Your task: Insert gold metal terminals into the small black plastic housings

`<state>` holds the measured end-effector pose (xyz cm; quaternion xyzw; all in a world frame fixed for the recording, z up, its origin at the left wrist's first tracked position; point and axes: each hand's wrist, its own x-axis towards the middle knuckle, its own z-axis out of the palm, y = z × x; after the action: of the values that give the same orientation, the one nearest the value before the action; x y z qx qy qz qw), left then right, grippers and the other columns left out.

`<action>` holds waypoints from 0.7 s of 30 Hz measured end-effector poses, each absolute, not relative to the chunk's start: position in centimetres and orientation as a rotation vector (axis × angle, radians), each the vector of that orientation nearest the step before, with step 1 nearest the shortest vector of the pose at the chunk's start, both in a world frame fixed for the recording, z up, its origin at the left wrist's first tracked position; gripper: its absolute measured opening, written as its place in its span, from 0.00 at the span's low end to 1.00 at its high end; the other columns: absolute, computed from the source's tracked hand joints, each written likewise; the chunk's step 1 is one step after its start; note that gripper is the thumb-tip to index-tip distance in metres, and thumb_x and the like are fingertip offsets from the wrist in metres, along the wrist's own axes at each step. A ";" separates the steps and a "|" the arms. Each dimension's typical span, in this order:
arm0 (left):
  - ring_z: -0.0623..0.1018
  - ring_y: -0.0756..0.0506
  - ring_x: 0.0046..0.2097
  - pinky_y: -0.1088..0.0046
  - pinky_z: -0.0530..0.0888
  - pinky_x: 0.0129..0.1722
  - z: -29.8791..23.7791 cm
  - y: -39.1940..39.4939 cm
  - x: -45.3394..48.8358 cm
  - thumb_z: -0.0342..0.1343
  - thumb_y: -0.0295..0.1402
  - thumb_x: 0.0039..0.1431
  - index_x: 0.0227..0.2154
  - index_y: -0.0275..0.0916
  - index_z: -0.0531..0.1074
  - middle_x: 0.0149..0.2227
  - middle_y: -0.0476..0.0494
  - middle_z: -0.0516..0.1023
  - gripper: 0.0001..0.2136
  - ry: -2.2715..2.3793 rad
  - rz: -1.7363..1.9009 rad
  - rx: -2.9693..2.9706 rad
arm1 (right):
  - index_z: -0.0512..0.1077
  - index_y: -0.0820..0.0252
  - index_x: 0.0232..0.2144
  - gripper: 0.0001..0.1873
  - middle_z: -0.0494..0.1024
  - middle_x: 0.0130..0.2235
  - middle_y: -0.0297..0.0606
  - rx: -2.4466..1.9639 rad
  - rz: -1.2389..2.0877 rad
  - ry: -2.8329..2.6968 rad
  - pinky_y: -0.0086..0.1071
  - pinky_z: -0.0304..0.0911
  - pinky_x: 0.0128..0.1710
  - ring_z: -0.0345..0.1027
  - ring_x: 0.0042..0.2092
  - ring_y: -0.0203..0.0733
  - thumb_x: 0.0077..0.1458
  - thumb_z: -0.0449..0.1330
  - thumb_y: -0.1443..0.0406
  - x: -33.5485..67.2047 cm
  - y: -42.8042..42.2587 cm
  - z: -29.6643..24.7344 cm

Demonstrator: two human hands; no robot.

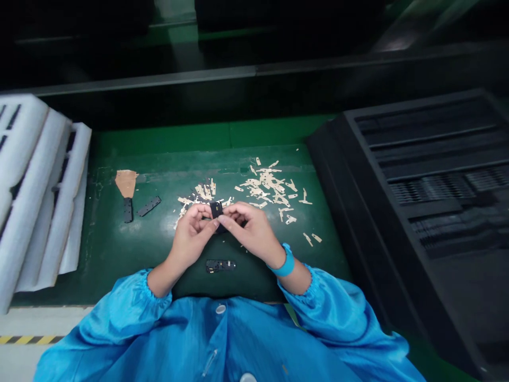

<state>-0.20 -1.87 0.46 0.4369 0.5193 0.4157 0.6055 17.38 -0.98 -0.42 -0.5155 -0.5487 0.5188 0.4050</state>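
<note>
Both hands meet over the middle of a green mat point(119, 249). My left hand point(193, 233) and my right hand point(250, 229) are closed together on one small black part point(216, 209), pinched between the fingertips. Just behind the hands lies a scatter of several tan paper strips point(266, 185) mixed with a few dark parts. Another black part point(220, 265) lies flat on the mat below my wrists. A blue band point(284, 263) circles my right wrist, and blue sleeves cover both arms.
Two more black strips point(148, 206) and a tan scrap point(126, 182) lie on the mat at left. White foam trays point(35, 191) are stacked at the left edge. Black slotted trays point(429, 175) fill the right side. A dark rail point(254, 71) runs across the back.
</note>
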 end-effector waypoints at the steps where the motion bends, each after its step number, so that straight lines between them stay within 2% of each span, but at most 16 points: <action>1: 0.77 0.54 0.29 0.78 0.80 0.35 0.4 -1.8 -0.3 0.69 0.39 0.56 0.36 0.39 0.72 0.33 0.52 0.76 0.14 1.218 0.957 1.007 | 0.75 0.55 0.32 0.10 0.77 0.32 0.36 -1.296 1.263 -1.435 0.32 0.67 0.31 0.71 0.30 0.38 0.60 0.64 0.56 17.3 -1.0 -0.5; 4: 0.81 0.50 0.32 0.74 0.82 0.38 0.4 -1.7 -0.6 0.68 0.42 0.57 0.38 0.39 0.72 0.31 0.50 0.78 0.15 1.239 0.918 0.971 | 0.76 0.55 0.31 0.09 0.76 0.33 0.36 -1.287 1.205 -1.528 0.33 0.67 0.33 0.70 0.33 0.39 0.62 0.62 0.59 17.4 -1.0 -0.6; 8: 0.85 0.46 0.35 0.72 0.84 0.36 0.5 -1.6 -0.9 0.66 0.42 0.60 0.51 0.39 0.73 0.31 0.49 0.80 0.20 1.213 0.858 1.059 | 0.74 0.55 0.33 0.06 0.76 0.33 0.34 -1.321 1.159 -1.727 0.33 0.66 0.36 0.70 0.34 0.39 0.64 0.60 0.64 17.9 -0.8 -0.3; 11: 0.84 0.47 0.32 0.74 0.84 0.32 0.4 -1.5 -0.9 0.66 0.41 0.60 0.47 0.38 0.77 0.31 0.48 0.80 0.17 1.271 0.893 1.140 | 0.73 0.56 0.35 0.06 0.77 0.35 0.35 -1.257 1.139 -1.886 0.33 0.67 0.39 0.72 0.37 0.41 0.65 0.58 0.68 18.4 -0.6 0.0; 13: 0.83 0.48 0.32 0.73 0.84 0.33 0.3 -1.4 -0.9 0.67 0.42 0.59 0.44 0.37 0.79 0.33 0.46 0.82 0.15 1.311 0.914 1.157 | 0.75 0.55 0.38 0.09 0.79 0.38 0.37 -1.193 1.178 -1.947 0.34 0.69 0.43 0.74 0.41 0.41 0.65 0.56 0.70 18.8 -0.5 0.2; 17: 0.84 0.46 0.31 0.71 0.85 0.35 0.3 -1.2 -0.9 0.68 0.42 0.57 0.42 0.37 0.80 0.31 0.45 0.83 0.15 1.292 0.878 1.136 | 0.77 0.54 0.47 0.12 0.80 0.45 0.40 -1.259 1.127 -1.784 0.37 0.73 0.46 0.77 0.43 0.42 0.62 0.60 0.69 18.7 -0.6 0.2; 21: 0.85 0.45 0.35 0.69 0.84 0.40 0.2 -1.6 -0.7 0.67 0.42 0.58 0.44 0.38 0.81 0.35 0.44 0.85 0.15 1.267 0.859 1.170 | 0.78 0.52 0.40 0.05 0.82 0.42 0.39 -1.281 0.897 -1.670 0.39 0.74 0.47 0.78 0.44 0.44 0.63 0.62 0.66 17.6 -1.1 -0.2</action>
<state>-0.73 -1.56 0.21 0.4988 0.5399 0.3662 0.5707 17.56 -1.10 -0.16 -0.5098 -0.6645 0.3568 0.4138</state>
